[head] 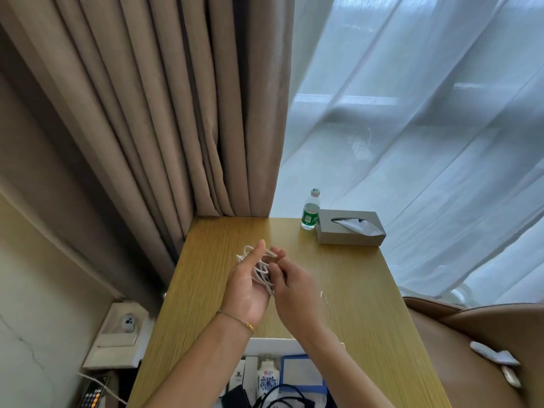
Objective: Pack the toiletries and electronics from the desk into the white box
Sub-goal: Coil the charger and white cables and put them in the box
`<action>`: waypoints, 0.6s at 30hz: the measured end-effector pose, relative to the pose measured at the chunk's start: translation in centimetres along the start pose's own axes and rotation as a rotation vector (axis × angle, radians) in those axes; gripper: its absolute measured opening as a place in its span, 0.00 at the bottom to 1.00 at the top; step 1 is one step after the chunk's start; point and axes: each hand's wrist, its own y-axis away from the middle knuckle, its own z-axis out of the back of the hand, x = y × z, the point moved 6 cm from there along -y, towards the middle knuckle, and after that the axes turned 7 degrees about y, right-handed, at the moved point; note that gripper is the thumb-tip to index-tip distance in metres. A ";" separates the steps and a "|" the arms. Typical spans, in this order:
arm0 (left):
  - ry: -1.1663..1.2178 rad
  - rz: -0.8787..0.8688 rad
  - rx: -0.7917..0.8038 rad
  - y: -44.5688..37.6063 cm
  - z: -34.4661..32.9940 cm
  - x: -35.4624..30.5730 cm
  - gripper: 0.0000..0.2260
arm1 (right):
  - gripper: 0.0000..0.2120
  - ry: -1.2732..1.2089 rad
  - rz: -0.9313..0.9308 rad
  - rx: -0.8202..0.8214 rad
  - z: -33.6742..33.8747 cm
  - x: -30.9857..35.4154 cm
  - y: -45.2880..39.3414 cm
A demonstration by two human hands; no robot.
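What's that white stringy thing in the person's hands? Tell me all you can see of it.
It is a thin white cable, bunched in loose loops between both hands above the wooden desk. The left hand cradles the bundle in its open palm; the right hand pinches it from the other side. One loose strand trails down behind the right wrist. Its plugs are not visible.

Your bench [347, 290] is matt, yellowish wood grain. The cable [260, 270] in your hands looks like smooth white plastic. Far right stand a clear plastic bottle [310, 210] and a matt grey tissue box [350, 231]; the curtains [164, 107] are dull brown cloth.
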 end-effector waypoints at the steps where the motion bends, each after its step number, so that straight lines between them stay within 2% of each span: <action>1: 0.022 0.009 -0.053 0.0 0.3 0.1 0.10 | 0.10 0.039 0.022 -0.008 -0.1 0.1 0.2; 5: 0.060 0.004 -0.183 -0.1 1.1 -0.3 0.08 | 0.06 0.176 0.096 -0.143 0.1 0.2 1.3; 7: 0.061 -0.029 -0.170 0.0 1.0 -1.1 0.09 | 0.06 0.040 0.087 -0.109 -0.4 -0.2 1.8; 10: 0.009 -0.039 -0.156 0.0 1.2 -2.3 0.16 | 0.15 -0.406 0.017 0.130 -1.9 -0.8 2.4; 11: -0.031 -0.051 -0.154 0.0 1.4 -2.9 0.17 | 0.19 -0.460 -0.003 0.234 -2.2 -1.2 2.6; 13: -0.095 -0.091 -0.132 -0.1 1.7 -4.3 0.16 | 0.20 -0.384 -0.014 0.457 -2.6 -1.9 3.4; 15: -0.213 -0.127 -0.082 -0.1 1.9 -5.9 0.15 | 0.12 -0.226 0.001 0.639 -2.6 -2.8 4.1; 16: -0.345 -0.167 -0.051 0.0 2.1 -6.7 0.14 | 0.08 -0.199 -0.006 0.693 -2.3 -3.2 4.4; 18: -0.723 -0.269 0.018 0.5 2.2 -7.7 0.12 | 0.08 -0.241 -0.047 0.725 -1.3 -3.6 4.4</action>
